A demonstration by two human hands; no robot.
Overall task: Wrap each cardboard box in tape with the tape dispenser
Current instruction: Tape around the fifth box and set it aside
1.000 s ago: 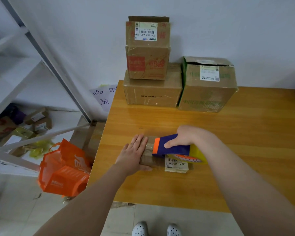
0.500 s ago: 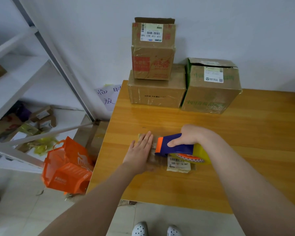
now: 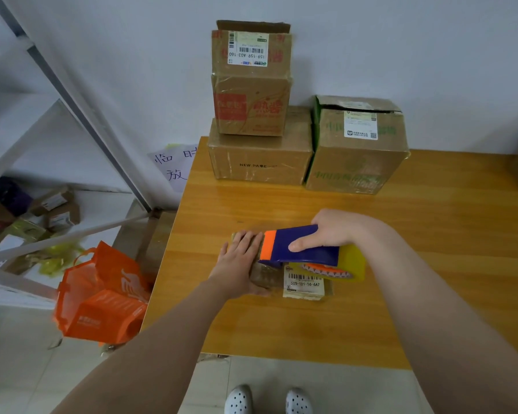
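A small flat cardboard box [image 3: 302, 285] with a white barcode label lies on the wooden table [image 3: 431, 264] near its front left. My left hand [image 3: 240, 261] presses flat on the box's left end, fingers straight. My right hand [image 3: 332, 231] grips a blue and orange tape dispenser [image 3: 296, 245] with a yellow roll of tape, held over the box's top. Most of the box is hidden under the hands and dispenser.
Three bigger cardboard boxes stand at the table's back against the wall: a low one [image 3: 260, 162], one stacked on it [image 3: 251, 82], and a green-printed one [image 3: 356, 147] to the right. An orange bag [image 3: 102, 297] and a white shelf rack [image 3: 27, 162] are on the left.
The dispenser and my right hand have stayed over the box while my left hand slid slightly further onto its left end. The view shifted a little.
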